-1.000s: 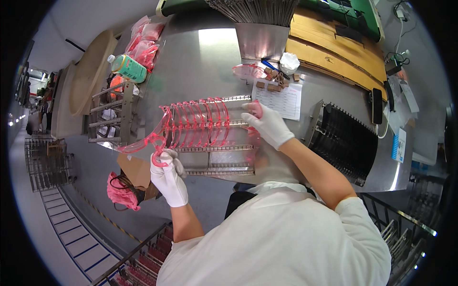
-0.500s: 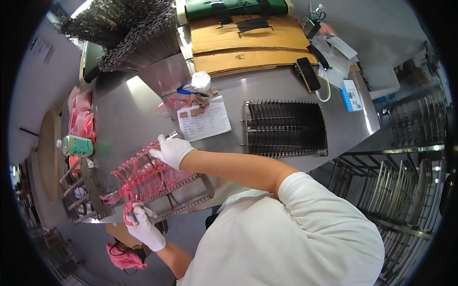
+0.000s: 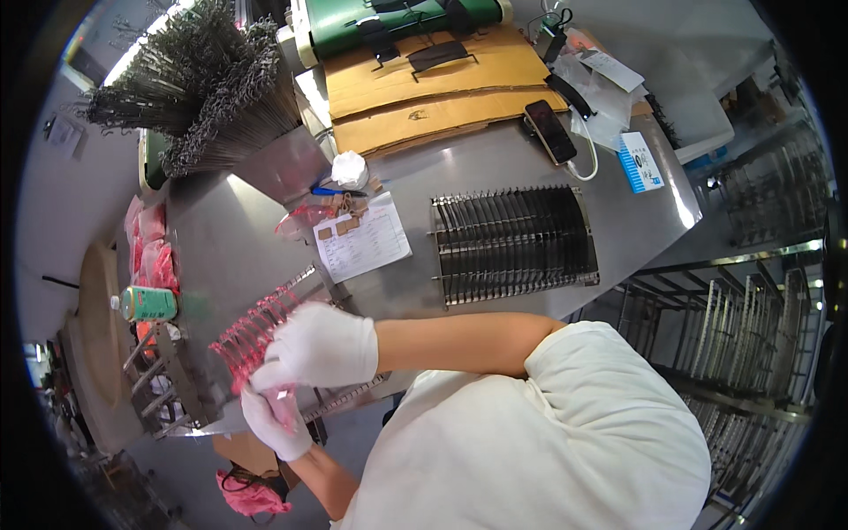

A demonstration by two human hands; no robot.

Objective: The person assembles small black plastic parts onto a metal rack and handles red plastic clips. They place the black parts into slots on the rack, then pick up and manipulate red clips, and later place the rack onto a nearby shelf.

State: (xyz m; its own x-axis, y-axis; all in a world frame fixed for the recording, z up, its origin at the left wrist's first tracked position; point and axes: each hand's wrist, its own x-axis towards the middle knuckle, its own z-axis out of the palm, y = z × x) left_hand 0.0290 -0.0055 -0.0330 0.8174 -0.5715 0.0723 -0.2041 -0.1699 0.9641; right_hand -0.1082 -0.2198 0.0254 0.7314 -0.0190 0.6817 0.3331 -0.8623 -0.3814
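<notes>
Through the head view I see a metal bin packed with thin wire rods, a slotted rack carrying a row of pink translucent strips, and a second rack filled with black strips. A loose-looking pink piece lies against the left hand, just below the right hand; the gloved fingers overlap, so I cannot tell whether either grip is closed.

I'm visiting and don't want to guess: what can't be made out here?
From the head view:
Left hand: fingertips hidden by the right hand.
Pink loops: some covered by the right hand.
Paper sheet: writing too small.
Green object: cut off by the top edge.
</notes>
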